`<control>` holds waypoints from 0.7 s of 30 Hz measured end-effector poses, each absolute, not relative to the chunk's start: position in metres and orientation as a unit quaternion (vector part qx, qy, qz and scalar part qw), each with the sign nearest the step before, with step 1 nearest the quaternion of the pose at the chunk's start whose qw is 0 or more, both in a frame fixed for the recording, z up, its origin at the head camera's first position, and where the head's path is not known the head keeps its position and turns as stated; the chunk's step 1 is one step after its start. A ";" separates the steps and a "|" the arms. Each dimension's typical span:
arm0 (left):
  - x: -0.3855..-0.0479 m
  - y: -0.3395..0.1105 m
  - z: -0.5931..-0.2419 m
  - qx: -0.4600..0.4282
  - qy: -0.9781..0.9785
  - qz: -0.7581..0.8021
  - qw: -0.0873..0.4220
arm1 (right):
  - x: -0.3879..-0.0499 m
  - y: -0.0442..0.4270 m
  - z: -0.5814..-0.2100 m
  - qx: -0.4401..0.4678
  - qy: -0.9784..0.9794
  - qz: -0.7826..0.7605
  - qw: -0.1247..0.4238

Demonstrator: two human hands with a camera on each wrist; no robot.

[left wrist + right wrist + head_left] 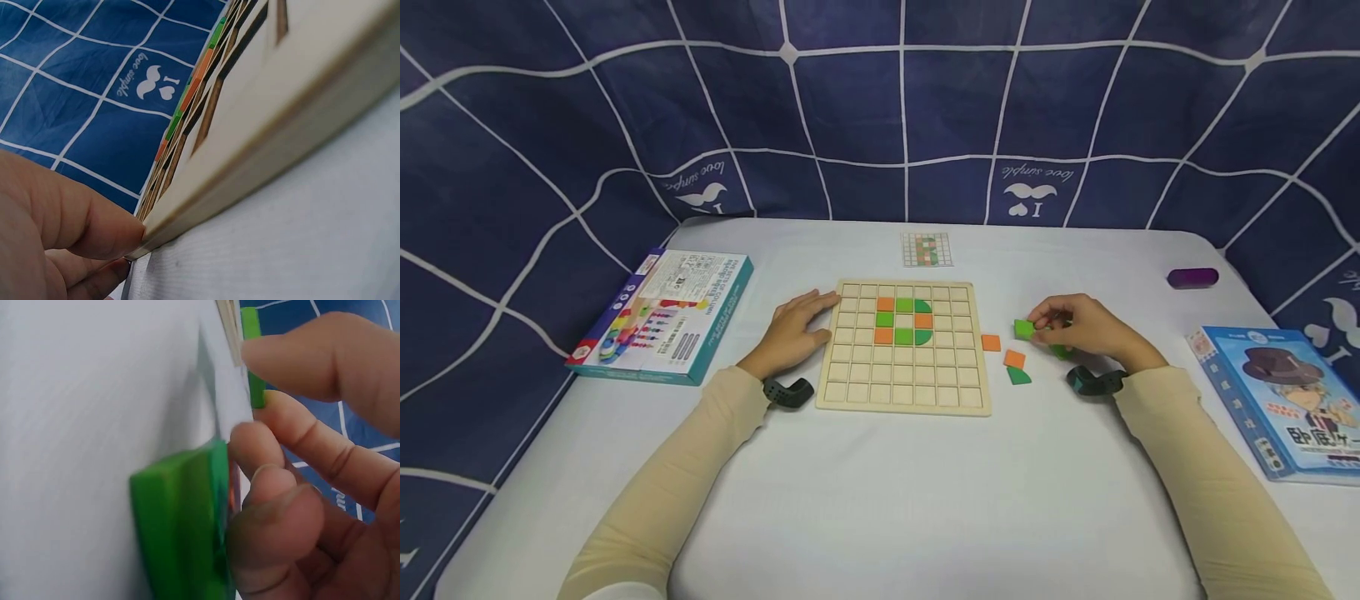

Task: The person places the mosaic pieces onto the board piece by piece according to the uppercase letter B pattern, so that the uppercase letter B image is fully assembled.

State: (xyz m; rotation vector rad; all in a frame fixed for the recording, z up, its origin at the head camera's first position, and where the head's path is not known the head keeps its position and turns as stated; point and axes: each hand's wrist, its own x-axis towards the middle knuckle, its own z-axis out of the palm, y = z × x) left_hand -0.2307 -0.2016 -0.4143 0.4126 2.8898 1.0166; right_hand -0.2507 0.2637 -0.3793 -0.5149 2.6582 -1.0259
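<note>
My left hand [793,329] lies at the left edge of a wooden grid board [887,400], its fingers extended and touching the rim. The left wrist view has the thumb [103,228] against the board's side. Orange, light green and dark green tiles form a ring in the board's upper middle. Right of the board, my right hand [1086,329] pinches a light green square tile [1023,330] between thumb and finger. Under that hand, partly hidden, are more green tiles [1061,352]. Nearby lie two orange squares [991,342] and a dark green quarter-round tile [1018,376].
A small pattern card [927,249] lies beyond the board. At the left is a teal-edged game box [662,317], at the right a blue box [1285,400]. A purple oblong object [1192,278] sits at the back right. A dark blue checked cloth [880,108] hangs behind.
</note>
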 end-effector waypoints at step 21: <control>-0.231 -0.201 -0.415 0.131 0.936 0.324 0.025 | -0.241 0.223 -0.377 -0.118 0.813 -0.541 0.179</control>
